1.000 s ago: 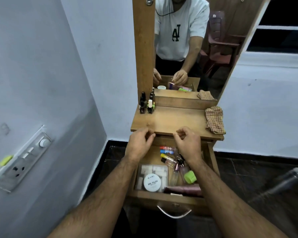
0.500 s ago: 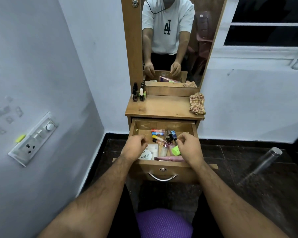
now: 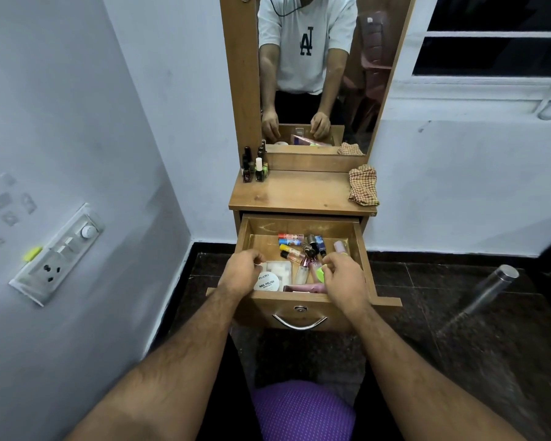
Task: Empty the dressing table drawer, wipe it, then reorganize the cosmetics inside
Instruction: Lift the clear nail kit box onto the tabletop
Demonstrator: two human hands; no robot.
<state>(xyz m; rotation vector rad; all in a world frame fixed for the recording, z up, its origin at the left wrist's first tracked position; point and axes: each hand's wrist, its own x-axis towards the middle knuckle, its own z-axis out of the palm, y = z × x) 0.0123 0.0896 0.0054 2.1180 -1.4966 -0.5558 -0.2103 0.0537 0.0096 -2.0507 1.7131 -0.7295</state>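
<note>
The drawer stands pulled out from under the desk, its front with the metal handle nearest the person. It is full of cosmetics: a white round tub labelled nail polish at the drawer's front left, a clear box just behind the tub, a pink tube lying along the drawer's front wall, and a heap of small bottles in the drawer's middle and back, some lying flat. A pale pink bottle lies toward the drawer's back right.

Both hands are over the drawer's front half. The left hand is over the drawer's left side wall, just beside the tub and box, fingers curled inward; whether they pinch anything cannot be told. The right hand is over the drawer's right front, fingers bent down toward a lime-green cap that shows at its fingertips; whether it grips the cap cannot be told.

On the desk above the drawer, a cluster of nail polish bottles stands at the back left corner and a checked cloth lies crumpled at the right edge. Behind the desk rises a mirror showing the person's white shirt and both hands at the drawer. Left of the drawer, a switchboard is fixed on the wall. Below the drawer's front, a purple cushion shows between the person's forearms.
</note>
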